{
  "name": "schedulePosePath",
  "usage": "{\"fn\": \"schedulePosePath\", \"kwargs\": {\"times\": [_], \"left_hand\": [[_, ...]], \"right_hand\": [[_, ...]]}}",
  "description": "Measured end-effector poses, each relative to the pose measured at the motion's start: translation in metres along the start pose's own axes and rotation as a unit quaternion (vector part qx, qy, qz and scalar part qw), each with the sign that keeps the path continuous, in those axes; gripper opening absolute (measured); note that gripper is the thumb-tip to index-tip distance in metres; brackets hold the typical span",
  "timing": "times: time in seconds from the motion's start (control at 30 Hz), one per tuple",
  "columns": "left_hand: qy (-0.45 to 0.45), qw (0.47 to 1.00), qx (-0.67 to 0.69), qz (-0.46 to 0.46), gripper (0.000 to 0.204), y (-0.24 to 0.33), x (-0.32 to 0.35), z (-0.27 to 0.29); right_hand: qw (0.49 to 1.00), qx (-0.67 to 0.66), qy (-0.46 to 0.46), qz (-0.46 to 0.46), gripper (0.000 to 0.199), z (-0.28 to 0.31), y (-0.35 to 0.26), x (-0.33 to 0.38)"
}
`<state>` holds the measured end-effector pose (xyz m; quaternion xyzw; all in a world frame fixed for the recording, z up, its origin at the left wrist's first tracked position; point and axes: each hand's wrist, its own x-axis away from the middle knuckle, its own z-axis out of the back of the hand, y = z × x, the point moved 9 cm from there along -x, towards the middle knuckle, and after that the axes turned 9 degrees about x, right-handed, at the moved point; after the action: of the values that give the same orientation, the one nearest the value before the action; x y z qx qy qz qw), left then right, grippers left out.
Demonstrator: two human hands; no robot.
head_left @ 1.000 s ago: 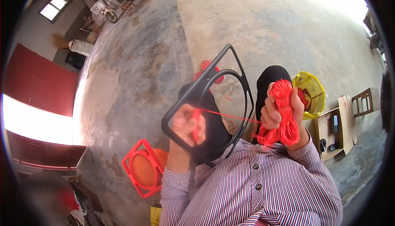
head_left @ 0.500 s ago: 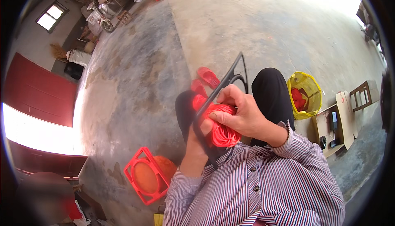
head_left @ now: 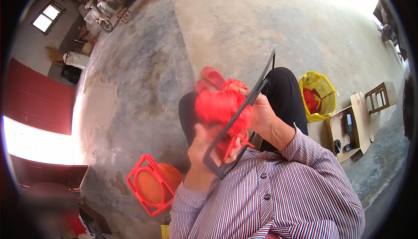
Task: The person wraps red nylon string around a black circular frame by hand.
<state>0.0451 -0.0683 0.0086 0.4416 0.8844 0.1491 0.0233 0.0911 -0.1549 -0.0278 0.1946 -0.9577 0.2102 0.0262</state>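
Observation:
A thin black frame (head_left: 237, 116) with straight bars stands tilted above my lap. My left hand (head_left: 201, 148) is wrapped round its lower part, with fingertips showing past the bar beside some red strands. A thick hank of red cord (head_left: 220, 106) lies across the frame between my hands, smeared by motion. On the frame's right side, my right hand (head_left: 262, 112) is closed at the cord, with its fingertips partly hidden behind the black bar. Loose red loops hang at the hank's lower end.
Red slippers (head_left: 212, 77) lie on the concrete floor beyond my knees. A yellow basket (head_left: 333, 95) holding red material stands right, near an open cardboard box (head_left: 363, 128) and a small wooden stool (head_left: 383, 97). A red plastic frame (head_left: 146, 186) with an orange round piece is at lower left.
The hank of red cord has swung upward and left over the frame, and its loops have spread. My right hand has shifted a little right and down; the black frame has tilted right.

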Motion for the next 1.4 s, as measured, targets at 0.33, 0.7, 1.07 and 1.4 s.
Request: {"fn": "schedulePosePath", "kwargs": {"times": [0.33, 0.7, 1.07, 1.4], "left_hand": [[-0.004, 0.985, -0.133, -0.106, 0.036, 0.044, 0.000, 0.029], [0.069, 0.969, -0.170, -0.167, 0.051, 0.064, 0.017, 0.048], [0.169, 0.971, -0.125, -0.116, 0.064, 0.024, -0.005, 0.041], [0.198, 0.972, -0.038, -0.120, 0.037, 0.016, 0.000, 0.031]], "right_hand": [[0.953, -0.127, -0.239, 0.135, 0.040, -0.004, -0.060, 0.043], [0.972, -0.036, -0.082, 0.216, 0.051, 0.016, -0.076, 0.063], [0.871, 0.480, 0.014, 0.100, 0.036, -0.037, -0.038, 0.035], [0.985, 0.166, 0.020, 0.045, 0.044, 0.024, -0.005, 0.016]]}}
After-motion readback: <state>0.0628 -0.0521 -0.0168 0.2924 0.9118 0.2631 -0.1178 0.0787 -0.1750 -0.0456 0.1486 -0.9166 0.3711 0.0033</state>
